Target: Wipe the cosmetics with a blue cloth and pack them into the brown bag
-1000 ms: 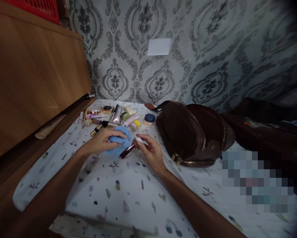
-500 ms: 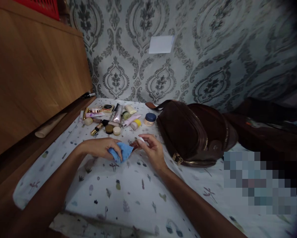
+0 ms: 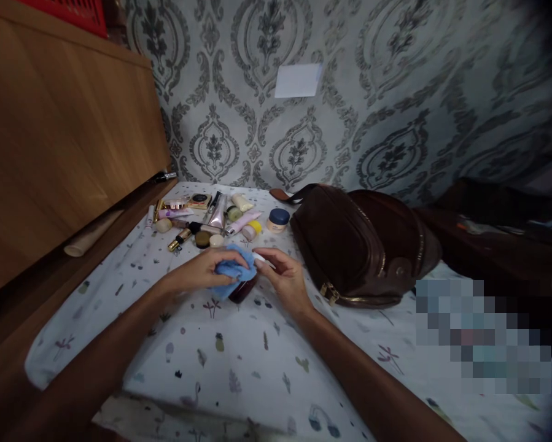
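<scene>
My left hand [image 3: 206, 268] is closed on a crumpled blue cloth [image 3: 235, 270], which lies against a small dark reddish-brown bottle [image 3: 243, 291]. The fingers of my right hand [image 3: 285, 279] pinch the bottle's white cap [image 3: 263, 260]. The bottle is tilted, its dark body pointing down toward the sheet and its upper part partly hidden by the cloth. Just beyond my hands lie cosmetics: a round brown-lidded jar [image 3: 202, 239], a small cream jar [image 3: 217, 240], a yellow-capped container [image 3: 252, 229] and a pink tube [image 3: 243, 222].
A blue-lidded jar [image 3: 278, 220] stands beside a large brown bag [image 3: 344, 245] on the right. The patterned sheet [image 3: 239, 362] covers the surface beneath. A wooden cabinet [image 3: 73, 135] borders the left, and a patterned wall [image 3: 248, 123] rises behind.
The cloth and my left hand have moved right and slightly up, near the white cap. More of the bottle's dark body now shows below the cloth. My right hand has stayed nearly in place.
</scene>
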`<state>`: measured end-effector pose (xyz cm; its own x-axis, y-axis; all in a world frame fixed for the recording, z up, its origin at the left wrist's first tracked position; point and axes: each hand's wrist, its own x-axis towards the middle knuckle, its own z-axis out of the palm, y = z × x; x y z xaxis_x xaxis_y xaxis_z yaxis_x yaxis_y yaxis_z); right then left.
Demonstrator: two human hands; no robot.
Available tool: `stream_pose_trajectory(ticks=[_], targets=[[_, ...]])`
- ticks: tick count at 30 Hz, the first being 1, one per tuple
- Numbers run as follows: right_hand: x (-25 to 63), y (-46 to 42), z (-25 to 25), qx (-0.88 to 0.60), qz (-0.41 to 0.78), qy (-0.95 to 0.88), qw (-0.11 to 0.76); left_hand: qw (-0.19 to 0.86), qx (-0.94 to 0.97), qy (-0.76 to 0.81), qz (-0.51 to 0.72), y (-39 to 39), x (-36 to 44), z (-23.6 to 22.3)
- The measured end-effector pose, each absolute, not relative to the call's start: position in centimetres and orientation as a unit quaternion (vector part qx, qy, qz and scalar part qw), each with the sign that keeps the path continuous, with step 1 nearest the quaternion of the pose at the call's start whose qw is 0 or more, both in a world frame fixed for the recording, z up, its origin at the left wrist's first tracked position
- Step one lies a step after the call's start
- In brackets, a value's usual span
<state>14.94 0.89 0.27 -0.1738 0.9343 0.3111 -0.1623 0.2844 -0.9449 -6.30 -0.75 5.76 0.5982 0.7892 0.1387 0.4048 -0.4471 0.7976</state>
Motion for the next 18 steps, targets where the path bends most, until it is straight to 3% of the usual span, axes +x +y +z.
stream_pose_trajectory(ticks=[11, 18], targets=[[14.9, 1.0, 0.0, -0.356, 0.498, -0.582, 0.536, 0.519, 0.784, 0.339, 0.04, -0.3, -8.3, 6.4], [15.0, 0.8, 0.3, -0.343, 0.522, -0.582, 0.521, 0.426, 0.763, 0.381, 0.304, -0.2, -7.4, 5.7]])
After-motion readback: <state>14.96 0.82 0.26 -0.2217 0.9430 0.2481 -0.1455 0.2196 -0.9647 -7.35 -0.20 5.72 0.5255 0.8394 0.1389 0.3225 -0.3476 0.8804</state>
